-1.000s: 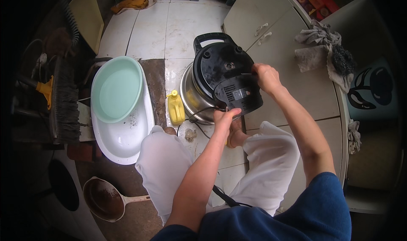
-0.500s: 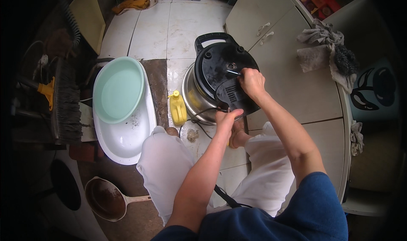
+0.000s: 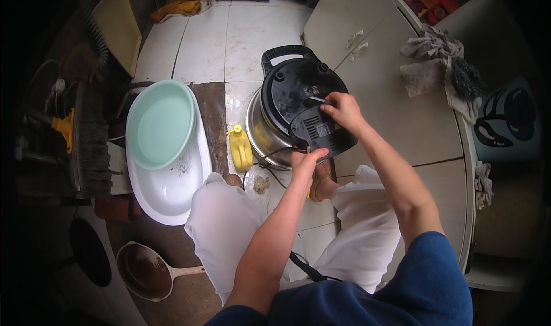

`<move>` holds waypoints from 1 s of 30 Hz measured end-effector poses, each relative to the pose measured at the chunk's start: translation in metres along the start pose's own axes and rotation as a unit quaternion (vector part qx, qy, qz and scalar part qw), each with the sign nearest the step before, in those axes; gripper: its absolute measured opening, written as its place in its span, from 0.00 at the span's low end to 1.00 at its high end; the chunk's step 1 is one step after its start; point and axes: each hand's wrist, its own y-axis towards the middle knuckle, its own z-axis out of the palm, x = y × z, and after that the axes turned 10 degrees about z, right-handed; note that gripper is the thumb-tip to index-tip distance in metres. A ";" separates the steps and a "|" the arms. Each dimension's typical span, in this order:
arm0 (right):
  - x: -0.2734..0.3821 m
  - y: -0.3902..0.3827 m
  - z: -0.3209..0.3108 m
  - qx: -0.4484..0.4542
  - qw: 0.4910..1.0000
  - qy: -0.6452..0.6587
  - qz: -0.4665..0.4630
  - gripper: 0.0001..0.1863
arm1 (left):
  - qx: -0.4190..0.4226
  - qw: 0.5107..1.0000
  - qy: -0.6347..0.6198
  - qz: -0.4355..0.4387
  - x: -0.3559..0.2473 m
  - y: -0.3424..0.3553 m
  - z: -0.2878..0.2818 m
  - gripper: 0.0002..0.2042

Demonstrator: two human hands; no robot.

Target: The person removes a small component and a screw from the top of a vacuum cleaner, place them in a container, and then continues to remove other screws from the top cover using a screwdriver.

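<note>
In front of my knees stands an upturned electric appliance with a black plastic base (image 3: pixel 293 88), a handle at its far end and a vent grille near my side. Under it shows a shiny metal body (image 3: pixel 259 125). My left hand (image 3: pixel 307 159) is closed on the near edge of the base, beside the black power cord (image 3: pixel 275 151). Pinched in my right hand (image 3: pixel 342 109) is a slim grey metal tool (image 3: pixel 317 100), perhaps a blade; its tip is at the base surface near a round metal fitting in the middle. My fingers hide its other end.
Left of the appliance stand a yellow jug (image 3: pixel 240 150), a white oval tub (image 3: pixel 198 180) and a green basin (image 3: pixel 160 122) resting in it. A brown-stained pan (image 3: pixel 144 271) lies lower left. White cabinets (image 3: pixel 402 108) with cloths on top border the right side.
My right hand has shifted slightly with the metal tool, uncovering more of the label beside the grille. My left hand keeps its place on the base.
</note>
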 end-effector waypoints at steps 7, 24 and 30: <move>-0.021 -0.005 -0.028 -0.025 0.997 -0.076 -0.007 0.10 | -0.004 0.999 -0.012 -0.033 -0.002 0.002 0.000 0.17; 0.005 -0.011 -0.035 -0.052 0.975 -0.190 -0.104 0.05 | -0.009 0.999 -0.010 -0.036 -0.003 0.002 0.000 0.18; 0.019 -0.010 -0.034 -0.076 0.946 -0.257 -0.181 0.03 | -0.008 0.999 -0.007 -0.039 -0.003 0.002 -0.001 0.18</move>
